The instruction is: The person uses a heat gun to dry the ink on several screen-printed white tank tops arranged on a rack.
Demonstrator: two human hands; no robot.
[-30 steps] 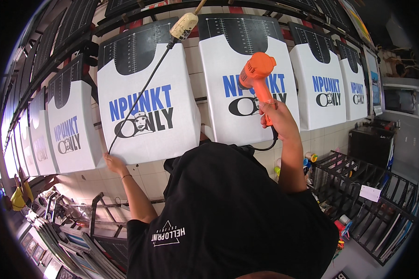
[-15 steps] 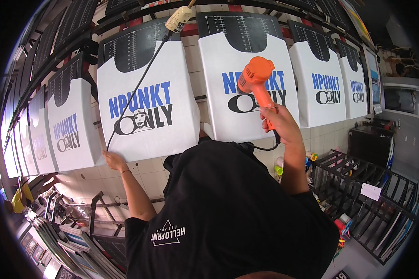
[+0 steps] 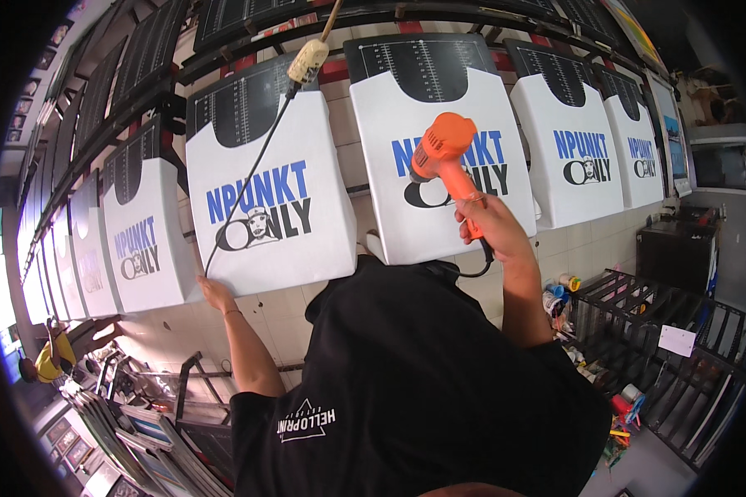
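Observation:
My right hand [image 3: 496,227] is wrapped round the handle of an orange heat gun [image 3: 448,142]. The gun is held above a white printed shirt [image 3: 439,224] on a black pallet [image 3: 414,55], its nozzle pointing left and partly covering the blue and black print. At the lower left corner of the neighbouring white shirt [image 3: 282,261], the closed fingers of my left hand [image 3: 216,293] hold a thin black cord [image 3: 253,172]. This cord runs up across that shirt to a cream connector [image 3: 308,62]. The gun's own cable loops back behind my black T-shirt.
More white shirts with the same print lie on pallets to the left [image 3: 145,257] and right [image 3: 576,186]. A black metal rack [image 3: 655,331] stands at the lower right. Stacked frames [image 3: 133,422] fill the lower left, and a person in yellow [image 3: 55,354] is beyond.
The heat gun has shifted slightly left and down over the print. My view has turned a little, so the shirts sit differently in it. Both hands keep their hold.

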